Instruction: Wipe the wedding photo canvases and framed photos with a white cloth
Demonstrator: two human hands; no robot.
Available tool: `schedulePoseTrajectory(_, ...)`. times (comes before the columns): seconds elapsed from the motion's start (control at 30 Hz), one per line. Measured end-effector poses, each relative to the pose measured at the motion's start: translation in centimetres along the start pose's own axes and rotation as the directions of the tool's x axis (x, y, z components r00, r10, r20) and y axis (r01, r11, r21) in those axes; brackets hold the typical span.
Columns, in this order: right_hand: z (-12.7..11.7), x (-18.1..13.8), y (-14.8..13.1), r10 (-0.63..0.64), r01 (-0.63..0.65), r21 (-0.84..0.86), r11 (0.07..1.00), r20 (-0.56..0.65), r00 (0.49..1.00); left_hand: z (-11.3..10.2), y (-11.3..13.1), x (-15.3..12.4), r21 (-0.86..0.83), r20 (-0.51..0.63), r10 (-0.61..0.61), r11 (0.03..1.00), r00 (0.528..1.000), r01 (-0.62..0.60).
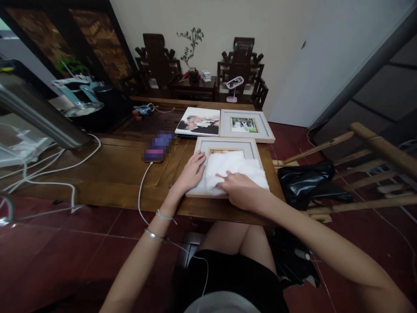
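My right hand [240,190], flat, presses a crumpled white cloth [234,167] onto a pale wooden picture frame [224,142]; my left hand [193,172] lies flat at its nine o'clock edge.

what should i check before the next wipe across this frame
1. Frame steadied: left hand lies flat on the left edge of the frame. Ok.
2. Cloth under control: right hand sits on top of the white cloth. Whether it grips or only presses: cannot tell.
3. Frame supported: it lies flat on the table, near the front edge. Ok.
4. Room beyond: second frame and photo print lie right behind. Gap: cannot tell.
5. Phone and its cable: left of the frame, apart from the hands. Ok.
6. Glass under the cloth: hidden. Cannot tell.
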State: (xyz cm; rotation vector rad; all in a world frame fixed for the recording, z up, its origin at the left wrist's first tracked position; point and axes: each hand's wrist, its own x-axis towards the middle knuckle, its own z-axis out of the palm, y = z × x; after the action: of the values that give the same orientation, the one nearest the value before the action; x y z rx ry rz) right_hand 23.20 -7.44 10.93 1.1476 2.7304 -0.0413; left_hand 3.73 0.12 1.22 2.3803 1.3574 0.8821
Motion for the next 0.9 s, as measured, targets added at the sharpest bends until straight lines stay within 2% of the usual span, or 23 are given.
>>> schedulePoseTrajectory(0.1,-0.3,-1.6,-1.6,-0.059,0.06,0.027,0.998,-0.037,0.998,0.0,0.0,0.0,-0.013,0.0,-0.005,1.0,1.0,0.005)
schedulePoseTrajectory(0.2,0.5,-1.0,-2.2,-0.049,0.05,0.014,0.999,-0.091,0.995,0.0,0.2,0.0,-0.073,-0.018,-0.028,0.997,0.999,0.026)
schedulePoseTrajectory(0.33,1.9,2.5,-0.7,0.056,-0.061,-0.033,0.998,-0.12,0.991,-0.4,1.1,0.0,-0.213,-0.062,-0.141,0.969,0.988,0.124)
schedulePoseTrajectory(0.43,2.0,5.6,0.7,0.139,-0.147,-0.042,0.988,-0.156,0.978,-0.6,1.8,-0.1,-0.296,-0.065,-0.199,0.94,0.978,0.171)
schedulePoseTrajectory(0.53,1.3,7.9,0.6,0.158,-0.168,-0.031,0.985,-0.219,0.963,-0.8,2.0,-0.3,-0.337,-0.118,-0.178,0.933,0.977,0.129)
schedulePoseTrajectory(0.6,0.7,8.3,-0.5,0.168,-0.176,-0.026,0.984,-0.2,0.965,-0.9,2.0,-0.4,-0.357,-0.169,-0.144,0.931,0.975,0.075)
schedulePoseTrajectory(0.67,0.3,7.8,-2.0,0.152,-0.157,-0.023,0.987,-0.145,0.978,-0.9,1.9,-0.3,-0.409,-0.178,-0.131,0.911,0.975,0.047)
schedulePoseTrajectory(0.73,0.2,6.4,-3.3,0.088,-0.09,-0.013,0.996,-0.104,0.991,-1.0,1.8,-0.1,-0.496,-0.121,-0.164,0.864,0.979,0.084)
schedulePoseTrajectory(0.83,0.5,3.8,-4.3,-0.055,0.057,0.012,0.998,-0.138,0.989,-0.9,1.6,0.1,-0.579,-0.014,-0.239,0.794,0.971,0.187)
schedulePoseTrajectory(0.9,0.7,2.5,-4.3,-0.106,0.112,0.028,0.993,-0.158,0.982,-0.7,1.5,0.1,-0.531,-0.01,-0.255,0.821,0.967,0.21)
